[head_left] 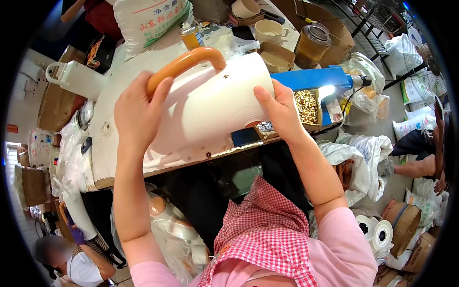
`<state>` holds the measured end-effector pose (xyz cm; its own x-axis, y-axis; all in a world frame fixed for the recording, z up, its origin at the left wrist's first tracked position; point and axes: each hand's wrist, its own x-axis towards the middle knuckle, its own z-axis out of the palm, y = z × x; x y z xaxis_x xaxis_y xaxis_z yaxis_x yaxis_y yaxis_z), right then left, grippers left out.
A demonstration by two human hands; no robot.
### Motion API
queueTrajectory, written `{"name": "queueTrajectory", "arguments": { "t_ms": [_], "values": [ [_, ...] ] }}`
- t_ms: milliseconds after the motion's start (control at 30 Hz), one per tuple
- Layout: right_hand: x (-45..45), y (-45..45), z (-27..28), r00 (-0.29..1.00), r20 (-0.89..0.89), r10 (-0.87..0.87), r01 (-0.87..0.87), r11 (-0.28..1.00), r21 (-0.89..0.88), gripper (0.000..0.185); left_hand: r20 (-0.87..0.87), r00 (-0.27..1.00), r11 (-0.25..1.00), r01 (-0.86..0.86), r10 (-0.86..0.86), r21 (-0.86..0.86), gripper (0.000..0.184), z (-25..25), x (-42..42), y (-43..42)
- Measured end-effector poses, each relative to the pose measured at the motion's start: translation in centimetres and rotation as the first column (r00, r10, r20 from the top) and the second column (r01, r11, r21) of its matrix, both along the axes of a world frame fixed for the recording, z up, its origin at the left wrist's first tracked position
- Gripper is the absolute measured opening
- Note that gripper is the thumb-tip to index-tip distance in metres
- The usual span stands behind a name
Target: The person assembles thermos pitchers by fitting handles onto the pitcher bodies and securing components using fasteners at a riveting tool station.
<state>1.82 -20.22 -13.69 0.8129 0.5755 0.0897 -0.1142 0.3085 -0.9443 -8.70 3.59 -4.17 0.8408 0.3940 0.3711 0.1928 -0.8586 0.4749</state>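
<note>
"Jug [217,103]: pos. & grip?"

"Tilted, over desk [107,143]. Left hand [136,107] curled round end of orange handle [189,60]; right hand [283,107] clamps ribbed end, thumb on wall, fingers mostly hidden."

"Handling?"

"Prob. light, stiff plastic; smooth wall may slip, scuff or crack if dropped. Hold by handle, support ribbed end."

"Containers nearby?"

"Box [313,127] w/ small gold-coloured parts [306,106]; jar [316,34] w/ amber liquid [308,53]; open white sack [372,149] w/ orange-brown pcs. [344,173]"

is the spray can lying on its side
No, the spray can stands upright on the table, beyond the orange handle.
</note>
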Motion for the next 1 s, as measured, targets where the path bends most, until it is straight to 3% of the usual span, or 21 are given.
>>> {"name": "queueTrajectory", "arguments": {
  "t_ms": [33,67,133,167,200,233,267,333,400,467,533,600,633,733,1000],
  "values": [
    [0.0,0.0,-0.1,1.0,0.001,0.011,-0.011,1.0,0.006,0.044,-0.116,0.992,0.956,-0.013,0.049,0.292,0.037,0.9,0.7,-1.0],
    [0.3,-0.1,-0.3,1.0,0.011,0.024,-0.024,1.0,0.002,0.043,-0.111,0.992,0.954,-0.027,0.063,0.3,0.037,1.1,1.7,-2.0],
    [1.0,0.2,-0.8,0.999,0.03,0.027,-0.027,0.999,0.017,0.043,-0.288,0.958,0.907,0.115,0.007,0.404,0.041,2.0,4.6,-3.4],
    [1.3,0.3,-1.2,0.993,0.115,0.001,-0.001,1.0,-0.001,0.041,-0.286,0.958,0.898,0.123,0.003,0.423,0.041,2.3,5.6,-3.2],
    [1.2,0.4,-0.2,0.979,0.201,-0.027,0.031,0.999,-0.018,0.04,-0.329,0.94,0.907,0.214,-0.09,0.363,0.038,2.4,6.7,-3.0],
    [0.9,-0.5,1.1,0.996,0.079,0.043,-0.037,0.996,-0.077,0.039,-0.376,0.908,0.905,0.305,-0.183,0.296,0.036,2.4,7.4,-2.8],
    [1.2,-0.6,0.7,0.997,0.071,0.03,-0.026,0.998,-0.056,0.039,-0.387,0.903,0.895,0.318,-0.185,0.312,0.036,2.6,7.7,-2.8],
    [2.6,0.0,-1.3,0.953,0.301,0.012,0.019,0.995,-0.102,0.041,-0.424,0.856,0.945,0.328,-0.294,0.006,0.033,3.1,7.8,-2.5],
    [2.4,0.1,-0.9,0.93,0.368,-0.018,0.045,0.997,-0.067,0.043,-0.424,0.849,0.941,0.337,-0.315,-0.024,0.031,3.1,7.8,-2.2],
    [1.9,-0.6,-0.1,0.991,0.037,0.132,-0.129,0.988,-0.082,0.045,-0.35,0.867,0.935,0.324,-0.355,-0.145,0.029,3.4,7.7,-2.3],
    [1.8,-0.6,0.1,0.994,0.036,0.103,-0.099,0.989,-0.108,0.046,-0.34,0.87,0.935,0.331,-0.356,-0.132,0.03,3.9,7.3,-2.5],
    [1.6,-0.6,-0.1,0.997,0.032,0.069,-0.065,0.989,-0.132,0.047,-0.437,0.871,0.973,0.172,-0.225,-0.156,0.033,4.4,6.8,-3.0],
    [1.6,-0.5,-0.2,0.998,0.031,0.061,-0.057,0.99,-0.126,0.047,-0.316,0.884,0.932,0.282,-0.345,-0.228,0.029,3.6,6.8,-2.7],
    [1.4,-0.3,-0.5,0.998,0.021,0.055,-0.052,0.992,-0.118,0.048,-0.397,0.882,0.957,0.17,-0.253,-0.233,0.032,4.5,6.2,-3.7],
    [1.6,-0.6,-0.1,0.996,0.022,0.083,-0.079,0.988,-0.135,0.045,-0.384,0.855,0.924,0.248,-0.35,-0.292,0.031,4.2,5.7,-4.0]
  ]
}}
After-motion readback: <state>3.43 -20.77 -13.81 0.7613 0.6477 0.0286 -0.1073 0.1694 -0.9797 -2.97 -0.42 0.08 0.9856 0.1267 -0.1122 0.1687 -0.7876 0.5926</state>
